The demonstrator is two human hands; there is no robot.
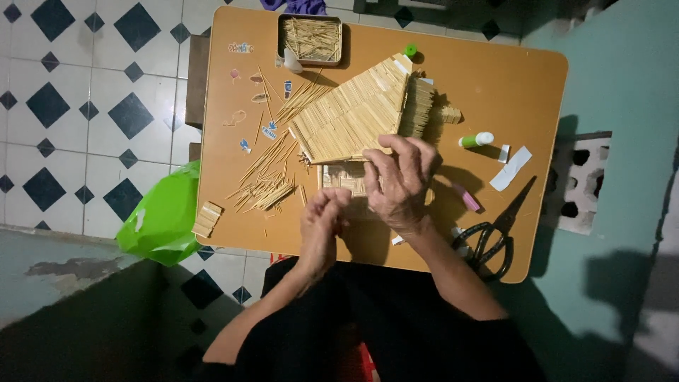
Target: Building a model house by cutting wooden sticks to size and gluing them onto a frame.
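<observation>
A small model house made of glued wooden sticks [357,113] stands on an orange table [509,85], its sloped roof facing me. My right hand [399,180] rests on the near lower edge of the roof, fingers spread over it. My left hand [322,223] is just left of it near the table's front edge, fingers curled together; whether it pinches a stick I cannot tell. A flat stick panel [343,177] lies between both hands under the roof edge.
Loose sticks [265,180] are scattered left of the house. A dark tray of sticks [311,39] sits at the far edge. Black scissors [498,230], a glue tube [477,139], paper scraps [511,170] lie right. A green plastic bag [163,219] hangs left.
</observation>
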